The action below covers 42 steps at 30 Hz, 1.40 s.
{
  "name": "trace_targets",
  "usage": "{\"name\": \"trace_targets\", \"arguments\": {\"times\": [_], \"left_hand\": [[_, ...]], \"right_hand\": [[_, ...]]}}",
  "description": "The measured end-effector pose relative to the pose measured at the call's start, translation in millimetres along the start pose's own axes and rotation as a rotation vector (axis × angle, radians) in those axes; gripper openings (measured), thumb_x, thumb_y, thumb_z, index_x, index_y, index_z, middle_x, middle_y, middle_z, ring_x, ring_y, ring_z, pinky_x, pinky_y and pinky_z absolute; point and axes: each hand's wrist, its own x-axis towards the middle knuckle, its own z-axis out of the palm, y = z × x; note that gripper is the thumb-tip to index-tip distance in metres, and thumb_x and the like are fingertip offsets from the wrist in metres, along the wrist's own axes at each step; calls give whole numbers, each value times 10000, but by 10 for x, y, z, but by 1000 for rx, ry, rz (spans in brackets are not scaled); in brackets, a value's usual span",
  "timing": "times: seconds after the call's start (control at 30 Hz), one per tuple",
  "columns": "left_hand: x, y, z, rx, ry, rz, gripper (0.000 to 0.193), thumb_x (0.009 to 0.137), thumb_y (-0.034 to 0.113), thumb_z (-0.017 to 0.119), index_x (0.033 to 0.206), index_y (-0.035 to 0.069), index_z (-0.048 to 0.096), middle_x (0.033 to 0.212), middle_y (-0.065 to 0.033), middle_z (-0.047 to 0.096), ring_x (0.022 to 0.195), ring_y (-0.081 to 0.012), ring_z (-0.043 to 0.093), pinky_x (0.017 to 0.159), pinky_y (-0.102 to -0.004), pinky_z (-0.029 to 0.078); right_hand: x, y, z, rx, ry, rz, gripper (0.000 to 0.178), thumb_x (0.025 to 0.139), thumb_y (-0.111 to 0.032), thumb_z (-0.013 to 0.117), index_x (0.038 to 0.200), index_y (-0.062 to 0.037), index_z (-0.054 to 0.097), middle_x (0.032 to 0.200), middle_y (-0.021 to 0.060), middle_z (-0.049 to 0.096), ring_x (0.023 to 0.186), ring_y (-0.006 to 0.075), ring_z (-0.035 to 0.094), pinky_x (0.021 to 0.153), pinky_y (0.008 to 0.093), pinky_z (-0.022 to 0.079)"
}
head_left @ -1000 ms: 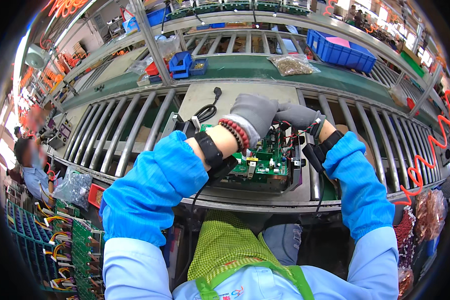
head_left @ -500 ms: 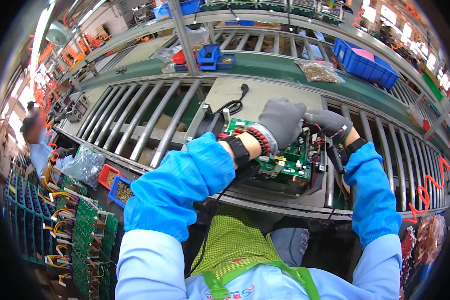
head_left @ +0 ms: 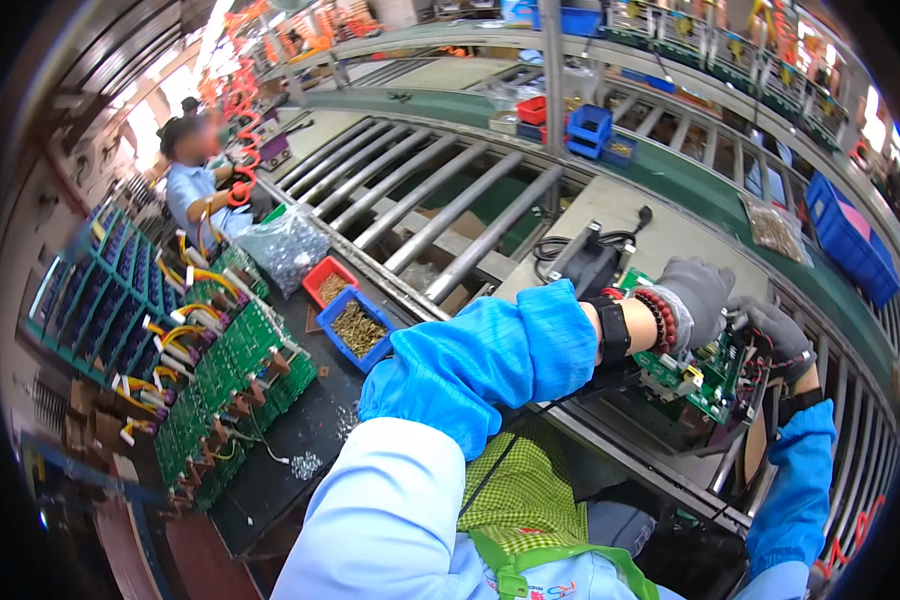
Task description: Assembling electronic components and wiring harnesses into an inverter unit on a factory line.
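Both hands are working at center-right of the frame, over the roller line. Left hand (head_left: 698, 298), grey glove, is reaching in from lower center with the blue sleeve stretched across, wrist carrying a black strap and red bead bracelet; fingers are curling down over the top edge of the board (head_left: 705, 370), gripping it. Right hand (head_left: 778, 338), dark glove, is coming up from the lower right, forearm near vertical, fingers closing on the board's right edge beside the left hand. Board is sitting tilted between the two hands: green, packed with white connectors and small parts, red wires bunching at its right side. A black cabled device (head_left: 582, 262) is lying just upper left of the left wrist on the grey mat. Far left of frame, racks of green boards (head_left: 240, 375) are standing in rows; a blue bin (head_left: 356, 328) and red bin (head_left: 330, 283) of small parts are sitting near them.
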Motion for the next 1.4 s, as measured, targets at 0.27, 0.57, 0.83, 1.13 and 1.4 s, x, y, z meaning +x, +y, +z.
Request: {"name": "trace_targets", "arguments": {"times": [0.27, 0.57, 0.83, 1.13, 1.4], "left_hand": [[72, 217, 183, 48, 78, 180, 382, 798, 365, 678, 1101, 133, 661, 1039, -83, 665, 1049, -263, 600, 880, -427, 413], [413, 161, 354, 54, -56, 51, 223, 818, 310, 607, 949, 199, 749, 974, -50, 718, 972, -262, 661, 805, -465, 416], [211, -1, 261, -223, 73, 141, 337, 792, 319, 689, 1038, 89, 683, 911, -136, 689, 899, -325, 655, 820, -433, 504], [-124, -260, 152, 10, -78, 243, 248, 832, 271, 612, 1003, 103, 677, 1111, -103, 621, 1117, -320, 539, 957, -433, 433], [-293, -299, 63, -165, -214, 312, 159, 803, 213, 652, 913, 101, 679, 1010, -115, 651, 990, -324, 593, 868, -426, 468]], "right_hand": [[-29, 144, -105, 181, -36, 98, 433, 951, -314, 588, 1216, 28, 574, 1138, 88, 636, 994, 170, 606, 887, 308, 480], [-54, 54, -144, -481, 97, 115, 506, 976, -407, 518, 1237, 21, 587, 1133, 93, 652, 997, 171, 593, 905, 306, 452], [1, 150, -110, -387, 64, -6, 481, 982, -421, 492, 1186, -2, 610, 1119, 95, 621, 1037, 190, 549, 951, 324, 417], [35, -30, -50, -593, 26, 28, 434, 918, -370, 595, 1071, 33, 644, 1150, 135, 584, 1110, 252, 536, 988, 340, 401], [40, -195, 7, -887, -20, 33, 454, 848, -434, 656, 916, 14, 636, 1036, 133, 583, 993, 285, 541, 893, 375, 432]]}}
